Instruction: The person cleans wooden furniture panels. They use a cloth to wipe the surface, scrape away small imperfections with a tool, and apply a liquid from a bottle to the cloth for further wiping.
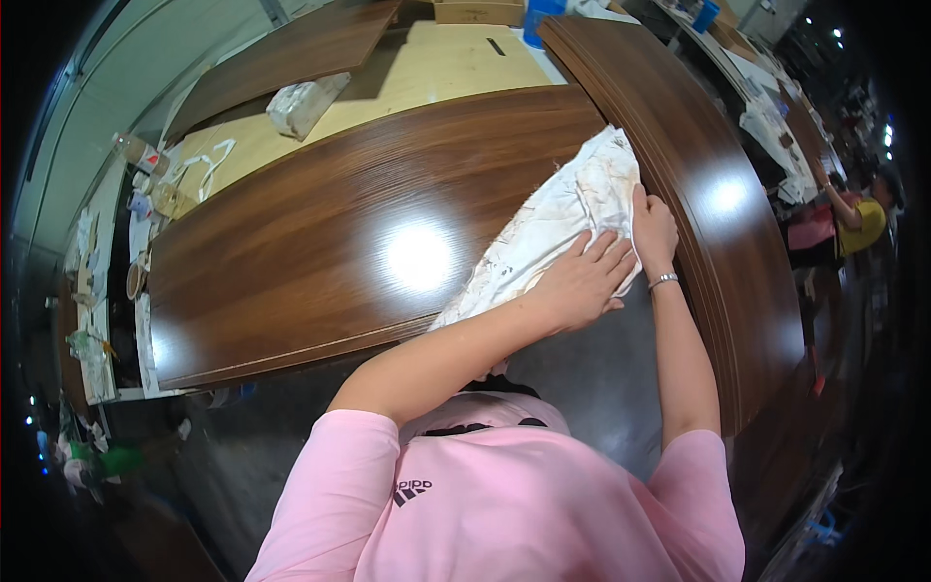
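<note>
A white, stained cloth [553, 228] with frayed edges lies folded over the right end of a dark brown wood-grain panel [320, 233]. My left hand [585, 281] rests flat on the cloth, fingers stretched out and slightly apart. At the cloth's right edge, my right hand [656, 228] is closed with its fingers curled, pinching the fabric; part of its grip is hidden. A metal bracelet [663, 280] circles my right wrist. Close by on the right stands a stack of similar brown panels [698, 184].
Behind the panel is a pale work board [446, 63] with a wrapped white block [305, 105] propping another brown panel [281, 58]. Bottles [141, 153] stand at the left. A blue container [541, 21] is at the back. Another person [858, 223] works far right.
</note>
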### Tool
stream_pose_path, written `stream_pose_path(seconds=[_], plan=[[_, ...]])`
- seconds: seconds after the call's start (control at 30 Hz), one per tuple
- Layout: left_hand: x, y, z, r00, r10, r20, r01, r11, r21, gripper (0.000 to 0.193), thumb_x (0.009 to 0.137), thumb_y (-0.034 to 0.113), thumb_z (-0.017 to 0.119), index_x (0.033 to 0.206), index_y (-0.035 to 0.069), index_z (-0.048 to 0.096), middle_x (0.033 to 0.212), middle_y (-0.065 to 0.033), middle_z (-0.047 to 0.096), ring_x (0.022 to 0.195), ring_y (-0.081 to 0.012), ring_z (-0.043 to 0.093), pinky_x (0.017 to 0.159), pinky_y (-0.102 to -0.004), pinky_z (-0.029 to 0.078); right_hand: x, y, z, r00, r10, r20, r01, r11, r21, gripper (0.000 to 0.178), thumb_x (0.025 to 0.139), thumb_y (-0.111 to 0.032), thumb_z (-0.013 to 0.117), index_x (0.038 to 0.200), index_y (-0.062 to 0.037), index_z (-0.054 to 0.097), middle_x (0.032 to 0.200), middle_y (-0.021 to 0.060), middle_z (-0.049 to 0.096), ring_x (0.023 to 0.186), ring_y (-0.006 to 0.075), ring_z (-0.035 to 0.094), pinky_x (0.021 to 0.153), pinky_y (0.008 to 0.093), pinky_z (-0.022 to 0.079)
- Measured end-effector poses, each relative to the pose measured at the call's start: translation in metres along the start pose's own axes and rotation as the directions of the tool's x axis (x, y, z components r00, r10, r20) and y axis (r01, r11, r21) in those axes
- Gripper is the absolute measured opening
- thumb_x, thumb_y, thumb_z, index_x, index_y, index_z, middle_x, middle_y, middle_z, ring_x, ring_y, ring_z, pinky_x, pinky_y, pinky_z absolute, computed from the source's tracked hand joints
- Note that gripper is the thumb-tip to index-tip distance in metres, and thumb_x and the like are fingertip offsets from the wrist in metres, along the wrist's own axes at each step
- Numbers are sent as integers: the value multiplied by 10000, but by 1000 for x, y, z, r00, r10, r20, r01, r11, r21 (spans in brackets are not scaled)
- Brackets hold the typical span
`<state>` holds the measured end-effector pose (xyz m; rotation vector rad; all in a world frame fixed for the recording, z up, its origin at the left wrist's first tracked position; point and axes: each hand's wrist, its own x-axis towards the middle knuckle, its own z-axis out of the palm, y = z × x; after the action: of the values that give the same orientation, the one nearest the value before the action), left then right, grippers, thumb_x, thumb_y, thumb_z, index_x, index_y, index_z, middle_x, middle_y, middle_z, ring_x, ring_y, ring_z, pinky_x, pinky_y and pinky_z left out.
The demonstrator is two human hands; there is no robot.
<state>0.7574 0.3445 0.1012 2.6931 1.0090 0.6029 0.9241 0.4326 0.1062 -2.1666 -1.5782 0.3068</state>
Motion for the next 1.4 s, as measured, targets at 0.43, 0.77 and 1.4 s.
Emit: stream_pose_path(seconds=[0.43, 0.77, 1.4], plan=[[-245, -153, -139, 443, -835, -326, 896, 414, 160, 602, 928, 311, 596, 1438, 36, 431, 1449, -189, 471, 1322, -356, 440, 1080, -447, 348, 2, 10, 5, 994, -95, 49, 100, 989, -108, 677, 932, -589, 505, 1285, -20, 607, 1172, 223, 673, 1120, 406, 619, 970, 474, 462], [-429, -112, -162, 304, -798, -520, 939, 159, 304, 638, 937, 286, 564, 1402, -114, 388, 1461, -284, 407, 1377, -413, 364, 1143, -475, 292, 8, 19, 9, 992, -110, 62, 118, 981, -155, 682, 935, -548, 543, 1306, 23, 572, 1277, 250, 611, 1202, 412, 567, 1004, 480, 441], [-490, -126, -246, 296, -887, -354, 951, 309, 21, 560, 909, 235, 586, 1372, -28, 410, 1431, -247, 431, 1347, -403, 401, 1080, -545, 345, 23, 32, 12, 983, -171, -67, 154, 966, -206, 596, 996, -504, 454, 1005, 62, 640, 993, 276, 669, 935, 446, 621, 821, 487, 462]])
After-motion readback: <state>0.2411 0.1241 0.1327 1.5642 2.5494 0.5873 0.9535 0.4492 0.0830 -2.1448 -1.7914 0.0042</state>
